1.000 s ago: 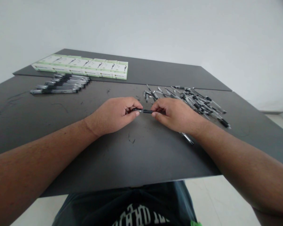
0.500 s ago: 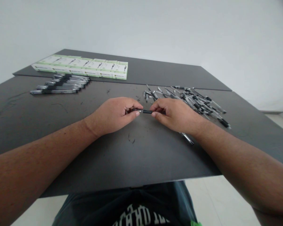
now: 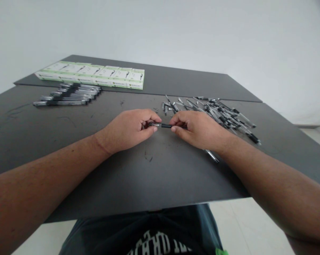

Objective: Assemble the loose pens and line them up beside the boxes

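We have a plain pale wall (image 3: 160, 32) behind everything. In front of it sits our dark grey flat-topped table (image 3: 154, 187), a seam running across toward the far side. Our dark clothing with pale lettering (image 3: 162, 243) is at the near edge, pale floor (image 3: 239, 219) beside it.

Far left on the table: a row of white-and-green rectangular cardboard boxes (image 3: 90, 76), side by side, pen pictures on the tops. Right side: a loose heap of clear and black plastic pen parts (image 3: 226, 117), lying at mixed angles. Just in front of our boxes: a neat slanted row of clear pens with black grips (image 3: 72, 94), lying flat.

Our left hand (image 3: 130, 127) is pinched narrow on the left end of a slim clear-and-black plastic pen (image 3: 165, 125); our right hand (image 3: 197, 127) pinches its right end. Pen lies roughly level between our fingertips, mid-table, near the heap. A clear slim pen piece (image 3: 212, 156) pokes out by our right wrist, partly hidden. Smallest: thin dark marks (image 3: 148, 156) on our tabletop.
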